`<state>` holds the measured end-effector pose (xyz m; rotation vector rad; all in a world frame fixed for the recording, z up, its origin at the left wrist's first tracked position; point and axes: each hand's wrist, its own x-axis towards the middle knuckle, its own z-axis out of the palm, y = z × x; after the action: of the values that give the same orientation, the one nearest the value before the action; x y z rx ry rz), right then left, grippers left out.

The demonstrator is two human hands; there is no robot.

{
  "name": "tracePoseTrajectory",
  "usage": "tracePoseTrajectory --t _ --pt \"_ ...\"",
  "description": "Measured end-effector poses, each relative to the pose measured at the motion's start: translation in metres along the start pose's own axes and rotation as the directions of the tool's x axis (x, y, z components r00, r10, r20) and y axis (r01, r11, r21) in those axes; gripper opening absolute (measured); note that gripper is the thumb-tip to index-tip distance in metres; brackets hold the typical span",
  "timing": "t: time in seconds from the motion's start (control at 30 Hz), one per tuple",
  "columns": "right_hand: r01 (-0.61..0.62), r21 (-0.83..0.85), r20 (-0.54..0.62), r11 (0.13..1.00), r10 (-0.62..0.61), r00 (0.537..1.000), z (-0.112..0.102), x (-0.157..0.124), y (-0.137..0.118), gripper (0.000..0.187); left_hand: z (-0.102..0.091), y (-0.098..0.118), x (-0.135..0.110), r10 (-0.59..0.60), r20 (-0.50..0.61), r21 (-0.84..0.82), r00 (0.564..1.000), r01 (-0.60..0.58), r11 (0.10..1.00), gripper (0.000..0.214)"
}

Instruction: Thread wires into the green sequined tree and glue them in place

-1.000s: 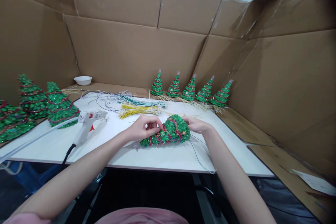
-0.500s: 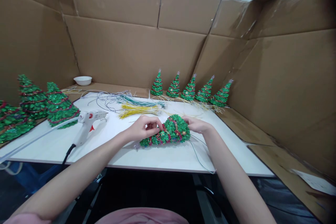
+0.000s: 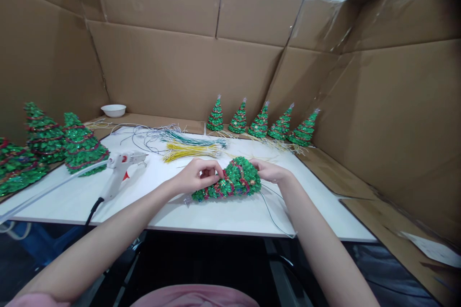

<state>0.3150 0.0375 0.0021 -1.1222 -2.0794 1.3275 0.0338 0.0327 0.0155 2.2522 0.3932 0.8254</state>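
The left hand (image 3: 194,176) pinches with thumb and forefinger at the red garland (image 3: 231,187) on the side of a green tree (image 3: 242,172), while the right hand (image 3: 271,171) grips the tree's wide base; some of its fingers are hidden behind the greenery. The tree lies on its side at the near middle of the white table (image 3: 169,218), its star (image 3: 187,200) pointing left and its base to the right. Thin wires (image 3: 270,216) trail from the base across the table toward the near right edge.

Left of the hands sits a glue gun (image 3: 117,175) with a red trigger, and beyond it on the left stand three more trees (image 3: 81,146). Just past the left hand, a bundle of yellow wires (image 3: 189,150) lies in front of a bundle of green ones (image 3: 198,141). At the far right, five small trees (image 3: 259,122) stand in a row before the cardboard wall (image 3: 173,67). A white bowl (image 3: 114,111) sits far left.
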Motion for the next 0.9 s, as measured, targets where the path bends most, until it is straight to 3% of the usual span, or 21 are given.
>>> tracePoseTrajectory --t 0.9 --pt "0.005 -0.003 0.008 1.000 -0.005 1.000 0.0010 -0.0009 -0.0047 0.037 0.0011 -0.0035 -0.0001 0.019 -0.011 -0.011 1.000 -0.019 1.000 0.012"
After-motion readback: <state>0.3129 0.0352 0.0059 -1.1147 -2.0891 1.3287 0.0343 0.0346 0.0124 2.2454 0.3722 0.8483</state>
